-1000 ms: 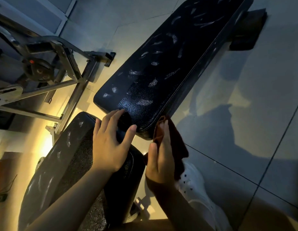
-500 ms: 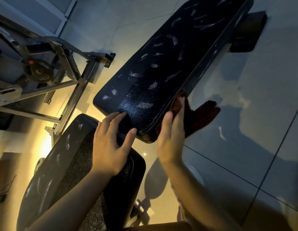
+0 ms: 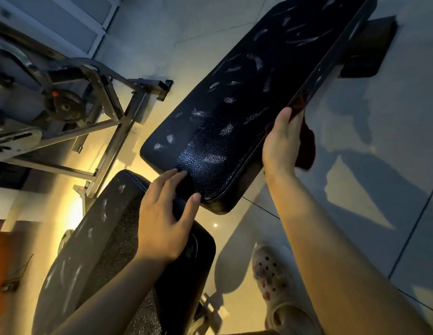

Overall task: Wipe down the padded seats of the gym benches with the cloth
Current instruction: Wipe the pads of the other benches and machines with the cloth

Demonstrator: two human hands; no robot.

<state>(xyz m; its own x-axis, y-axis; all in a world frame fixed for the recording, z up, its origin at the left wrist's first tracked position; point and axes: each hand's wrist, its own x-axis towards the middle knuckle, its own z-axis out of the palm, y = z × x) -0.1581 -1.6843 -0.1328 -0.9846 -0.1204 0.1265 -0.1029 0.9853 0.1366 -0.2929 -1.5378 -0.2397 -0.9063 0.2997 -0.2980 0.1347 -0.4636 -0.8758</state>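
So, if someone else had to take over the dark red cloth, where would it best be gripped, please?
Grip the loose cloth hanging free below the right hand, coming from the floor side; its upper part is pressed against the long pad's edge.

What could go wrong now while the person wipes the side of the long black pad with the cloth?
The cloth works only along the side edge of the long pad, so the pale smears on its top may be left. The right hand presses the cloth loosely; a hanging part could slip down. The left hand touching the pad's end may add new marks.
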